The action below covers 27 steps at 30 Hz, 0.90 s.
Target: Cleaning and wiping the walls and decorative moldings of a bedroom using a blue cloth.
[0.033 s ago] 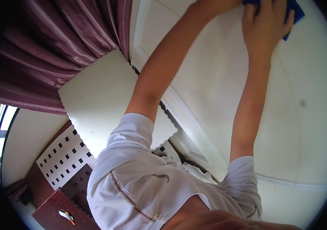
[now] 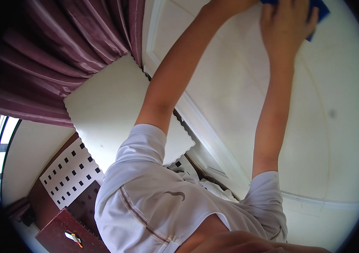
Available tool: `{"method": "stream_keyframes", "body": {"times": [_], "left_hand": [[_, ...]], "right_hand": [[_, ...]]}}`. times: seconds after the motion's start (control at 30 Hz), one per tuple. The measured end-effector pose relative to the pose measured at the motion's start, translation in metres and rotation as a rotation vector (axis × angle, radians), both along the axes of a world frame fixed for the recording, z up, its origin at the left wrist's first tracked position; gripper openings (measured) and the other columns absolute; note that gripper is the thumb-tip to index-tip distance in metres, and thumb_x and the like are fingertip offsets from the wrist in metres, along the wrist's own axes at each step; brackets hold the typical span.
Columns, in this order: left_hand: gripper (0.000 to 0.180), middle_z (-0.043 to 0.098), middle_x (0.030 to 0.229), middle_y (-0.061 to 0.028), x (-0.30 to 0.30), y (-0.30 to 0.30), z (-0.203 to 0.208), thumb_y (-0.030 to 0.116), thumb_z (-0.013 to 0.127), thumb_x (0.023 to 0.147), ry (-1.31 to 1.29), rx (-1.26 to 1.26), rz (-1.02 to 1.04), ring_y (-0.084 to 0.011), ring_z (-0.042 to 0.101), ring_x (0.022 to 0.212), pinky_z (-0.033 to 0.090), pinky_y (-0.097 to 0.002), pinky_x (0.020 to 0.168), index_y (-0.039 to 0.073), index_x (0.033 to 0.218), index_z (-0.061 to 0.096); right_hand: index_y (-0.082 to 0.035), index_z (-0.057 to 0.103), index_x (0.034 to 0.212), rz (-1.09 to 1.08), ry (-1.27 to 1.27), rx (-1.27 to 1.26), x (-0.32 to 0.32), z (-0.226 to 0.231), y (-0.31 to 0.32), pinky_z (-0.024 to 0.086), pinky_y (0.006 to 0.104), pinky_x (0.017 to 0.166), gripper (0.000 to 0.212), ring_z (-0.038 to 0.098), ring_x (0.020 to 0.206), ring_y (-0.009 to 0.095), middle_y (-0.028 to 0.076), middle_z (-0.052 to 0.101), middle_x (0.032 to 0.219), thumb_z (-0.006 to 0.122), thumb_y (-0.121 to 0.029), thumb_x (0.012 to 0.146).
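Note:
Near the top edge my right hand lies with fingers spread over a flat, dark blue piece, perhaps a cloth or pad. It presses this piece against a broad white panelled surface. Both my arms reach up across that surface. My left hand is beside the right one, close to the blue piece's left end. The top edge of the picture cuts off its fingers, so what it holds cannot be seen.
At left hangs a purple curtain. A white board with scalloped edges stands below it. Farther down are a white sheet with black squares and a dark red surface bearing a small white and orange object.
My right hand and the blue piece have shifted slightly left and up together. My left hand and forearm have moved a little left as well.

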State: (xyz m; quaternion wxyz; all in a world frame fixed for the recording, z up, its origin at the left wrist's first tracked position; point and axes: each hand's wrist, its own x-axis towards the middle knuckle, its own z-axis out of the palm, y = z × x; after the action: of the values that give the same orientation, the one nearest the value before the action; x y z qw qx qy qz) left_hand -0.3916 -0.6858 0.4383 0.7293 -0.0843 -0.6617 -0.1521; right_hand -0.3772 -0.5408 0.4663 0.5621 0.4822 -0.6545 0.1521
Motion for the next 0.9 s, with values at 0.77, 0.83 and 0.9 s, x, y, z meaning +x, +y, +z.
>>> {"method": "stream_keyframes", "body": {"times": [0.77,0.83,0.9], "left_hand": [[0.06,0.031,0.145,-0.0292,0.018,-0.063,-0.191,-0.002,0.046,0.083,-0.146,0.486,0.132,-0.0417,0.026,0.138,0.026,-0.0428,0.113,-0.004,0.141,0.03],[0.051,0.053,0.126,-0.023,0.011,-0.027,-0.238,-0.002,0.055,0.078,-0.069,0.798,0.062,-0.0387,0.05,0.118,0.041,-0.0406,0.101,0.002,0.129,0.051],[0.037,0.062,0.114,-0.0156,0.025,-0.004,-0.321,-0.004,0.055,0.075,-0.03,0.909,0.255,-0.0344,0.059,0.103,0.049,-0.0398,0.088,0.006,0.111,0.062]], "right_hand": [[0.001,0.043,0.135,0.072,0.266,0.426,-0.015,-0.089,-0.115,0.028,0.0444,0.112,0.06,0.038,0.134,0.034,0.022,0.045,0.14,0.062,-0.014,0.08],[-0.005,0.051,0.129,0.063,0.22,0.532,-0.035,-0.14,-0.108,0.027,0.0434,0.112,0.047,0.04,0.133,0.03,0.015,0.049,0.137,0.056,-0.016,0.083],[-0.011,0.059,0.123,0.117,0.174,0.695,-0.039,-0.217,-0.098,0.026,0.0421,0.112,0.038,0.042,0.132,0.025,0.009,0.053,0.135,0.049,-0.018,0.087]]}}
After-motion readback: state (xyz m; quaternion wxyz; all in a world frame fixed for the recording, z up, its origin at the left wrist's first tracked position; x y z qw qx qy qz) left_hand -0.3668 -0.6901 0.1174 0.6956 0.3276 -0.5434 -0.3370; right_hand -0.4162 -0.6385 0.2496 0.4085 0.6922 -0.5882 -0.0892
